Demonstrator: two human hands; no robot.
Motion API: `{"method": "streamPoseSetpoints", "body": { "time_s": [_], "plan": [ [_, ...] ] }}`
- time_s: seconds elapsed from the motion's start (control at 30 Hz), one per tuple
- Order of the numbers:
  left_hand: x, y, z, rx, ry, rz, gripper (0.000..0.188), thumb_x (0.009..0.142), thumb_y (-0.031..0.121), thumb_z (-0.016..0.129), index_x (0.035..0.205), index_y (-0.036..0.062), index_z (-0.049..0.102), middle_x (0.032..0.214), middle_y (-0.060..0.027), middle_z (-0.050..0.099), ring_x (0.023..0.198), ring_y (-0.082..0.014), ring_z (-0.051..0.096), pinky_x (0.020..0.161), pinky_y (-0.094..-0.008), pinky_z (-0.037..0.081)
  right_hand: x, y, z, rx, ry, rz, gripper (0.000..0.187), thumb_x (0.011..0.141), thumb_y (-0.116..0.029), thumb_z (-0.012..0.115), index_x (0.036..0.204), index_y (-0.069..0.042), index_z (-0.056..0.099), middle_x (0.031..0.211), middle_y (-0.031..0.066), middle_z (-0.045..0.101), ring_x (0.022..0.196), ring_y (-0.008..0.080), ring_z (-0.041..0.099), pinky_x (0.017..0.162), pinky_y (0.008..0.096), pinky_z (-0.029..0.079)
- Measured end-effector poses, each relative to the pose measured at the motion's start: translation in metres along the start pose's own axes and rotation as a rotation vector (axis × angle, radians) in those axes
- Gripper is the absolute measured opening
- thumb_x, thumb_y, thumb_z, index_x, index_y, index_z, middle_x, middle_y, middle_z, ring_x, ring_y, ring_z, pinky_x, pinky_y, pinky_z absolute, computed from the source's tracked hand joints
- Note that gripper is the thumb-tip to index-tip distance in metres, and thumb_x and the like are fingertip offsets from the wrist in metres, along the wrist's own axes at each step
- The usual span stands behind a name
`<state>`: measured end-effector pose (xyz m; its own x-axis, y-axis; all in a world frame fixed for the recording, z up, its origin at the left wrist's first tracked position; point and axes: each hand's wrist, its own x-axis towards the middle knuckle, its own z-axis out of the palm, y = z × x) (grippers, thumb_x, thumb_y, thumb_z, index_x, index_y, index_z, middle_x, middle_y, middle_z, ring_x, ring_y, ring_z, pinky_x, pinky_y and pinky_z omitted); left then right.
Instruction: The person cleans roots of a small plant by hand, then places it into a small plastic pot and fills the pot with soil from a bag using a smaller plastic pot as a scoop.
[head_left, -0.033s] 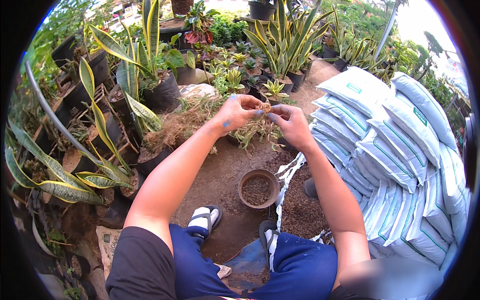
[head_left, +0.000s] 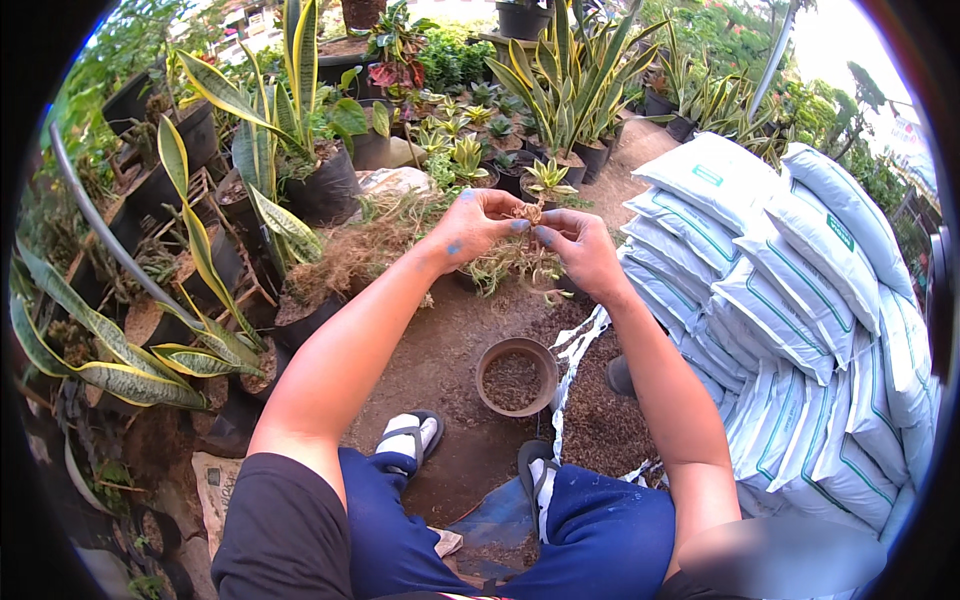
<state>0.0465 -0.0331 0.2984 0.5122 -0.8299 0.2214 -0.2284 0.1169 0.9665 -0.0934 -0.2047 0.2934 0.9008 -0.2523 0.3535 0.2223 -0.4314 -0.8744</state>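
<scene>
Both my hands are raised in front of me, above a dark round pot. My left hand (head_left: 480, 222) pinches a small uprooted plant (head_left: 530, 213) by its tan, dry-looking clump. From the other side my right hand (head_left: 582, 245) grips the same clump between thumb and fingers. Thin stems and pale green leaves seem to hang below it, though they blend with the greenery behind. Blue stains mark my left hand and fingertips. Below stands the brown pot (head_left: 550, 378), partly filled with dark soil.
White sacks (head_left: 800, 320) are stacked high at my right. Torn white plastic (head_left: 563, 400) borders loose dark soil beside the pot. Dry uprooted plants (head_left: 350, 262) lie in a heap beyond my left forearm. Potted snake plants (head_left: 205, 250) crowd the left; small potted succulents (head_left: 468, 158) stand ahead.
The tan clump and its stems have shifted very slightly between my fingertips. My hands stay in nearly the same place.
</scene>
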Motion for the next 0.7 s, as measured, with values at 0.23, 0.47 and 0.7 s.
{"method": "streamPoseSetpoints", "body": {
  "time_s": [0.23, 0.47, 0.7],
  "plan": [
    [0.006, -0.006, 0.014, -0.081, 0.009, -0.018, 0.028, 0.093, 0.019, 0.081, 0.115, 0.0022, 0.074, 0.107, -0.0026, 0.075, 0.100, -0.0105, 0.066, 0.094, -0.0292, 0.052, -0.007, -0.005, 0.002, 0.201, 0.135, 0.104, 0.026, 0.102, -0.018, 0.071, 0.118, 0.001, 0.067, 0.101, 0.0047, 0.071, 0.086, 0.0105, 0.068, 0.076, 0.0268, 0.056],
    [0.005, -0.013, 0.037, -0.031, 0.016, 0.005, 0.026, 0.094, 0.011, 0.078, 0.117, 0.0003, 0.074, 0.108, -0.0072, 0.077, 0.104, -0.0123, 0.068, 0.095, -0.0287, 0.054, -0.011, 0.025, -0.008, 0.160, 0.182, 0.091, 0.029, 0.100, -0.016, 0.072, 0.119, 0.005, 0.072, 0.104, 0.0071, 0.075, 0.091, 0.0114, 0.067, 0.085, 0.0278, 0.055],
    [0.005, -0.033, 0.062, 0.071, 0.154, -0.156, 0.019, 0.093, 0.007, 0.076, 0.110, -0.0006, 0.074, 0.102, -0.0067, 0.077, 0.094, -0.0117, 0.069, 0.086, -0.0271, 0.055, -0.032, 0.049, 0.005, 0.386, 0.121, 0.259, 0.032, 0.103, -0.018, 0.069, 0.123, 0.006, 0.072, 0.110, 0.0046, 0.075, 0.095, 0.0102, 0.066, 0.085, 0.0264, 0.052]
  ]
}}
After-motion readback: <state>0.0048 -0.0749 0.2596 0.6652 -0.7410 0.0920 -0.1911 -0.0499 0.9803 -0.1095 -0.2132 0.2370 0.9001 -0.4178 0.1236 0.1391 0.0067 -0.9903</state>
